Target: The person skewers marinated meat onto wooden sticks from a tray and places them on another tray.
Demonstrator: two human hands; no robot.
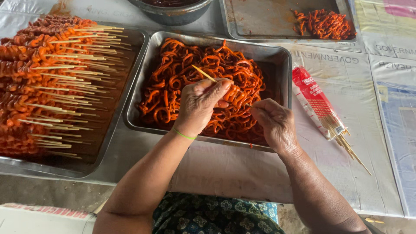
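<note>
A steel tray (277, 56) in the middle of the table holds a heap of orange-red marinated strips (182, 82), curled and glossy. To its left a second tray (130, 73) is packed with finished skewers (47, 78), the meat bunched at the far left and the bare stick ends pointing right. Behind, a flat tray (260, 21) carries a small pile of the same strips (324, 24) (most of its floor is bare and smeared), and a dark bowl (173, 13) sits beside it. The left hand (201, 104) pinches a bamboo skewer (204, 73) with a strip bunched against it, over the middle tray. The right hand (273, 121) is closed on the skewer's lower end. A red packet of sticks (316, 102) lies open to the right.
</note>
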